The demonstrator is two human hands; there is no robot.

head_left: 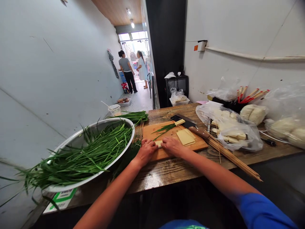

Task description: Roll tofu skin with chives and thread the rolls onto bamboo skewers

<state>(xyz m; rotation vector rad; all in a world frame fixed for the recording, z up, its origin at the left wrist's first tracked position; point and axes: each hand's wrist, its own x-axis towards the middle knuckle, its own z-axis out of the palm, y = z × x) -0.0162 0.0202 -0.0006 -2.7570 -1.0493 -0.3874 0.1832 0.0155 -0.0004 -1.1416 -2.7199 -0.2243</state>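
Observation:
On the wooden cutting board (201,145), my left hand (146,150) and my right hand (173,147) grip the two ends of a pale tofu skin roll (158,144). Fingers of both hands curl over it, so only its middle shows. Just right of my right hand lie flat, square tofu skin sheets (185,137). Behind them a finished-looking roll (179,122) has green chives (165,128) sticking out of its left end. A cleaver (188,122) rests across the board's far right edge, its brown handle toward the skewers.
A large metal basin (130,124) heaped with chives (95,149) stands at left. Bamboo skewers (233,156) lie at right, near a plastic bag of pale pieces (228,127). A chive bundle (135,117) lies behind. Two people (127,68) stand by the far doorway.

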